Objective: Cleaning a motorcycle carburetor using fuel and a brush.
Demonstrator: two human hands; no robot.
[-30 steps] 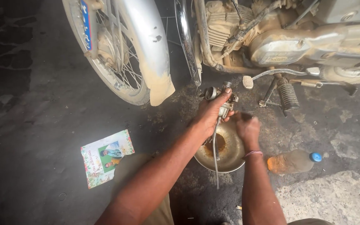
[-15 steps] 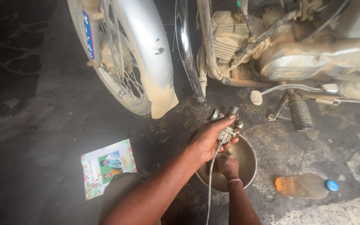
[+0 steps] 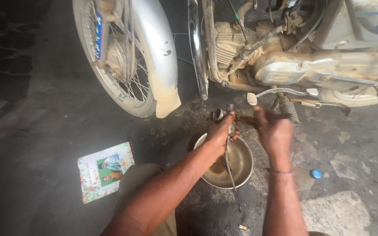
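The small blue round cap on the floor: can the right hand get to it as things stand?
Probably yes. The blue cap lies in the open on the concrete just right of the right hand, with nothing between them. That hand, though, looks busy with a tool.

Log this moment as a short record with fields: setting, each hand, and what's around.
setting: oily concrete floor beside a motorcycle
left hand: grips a small metal engine part with a hose hanging down
right hand: blurred, on a thin tool at the part
below: metal bowl of dirty liquid
nearby: printed leaflet, blue cap
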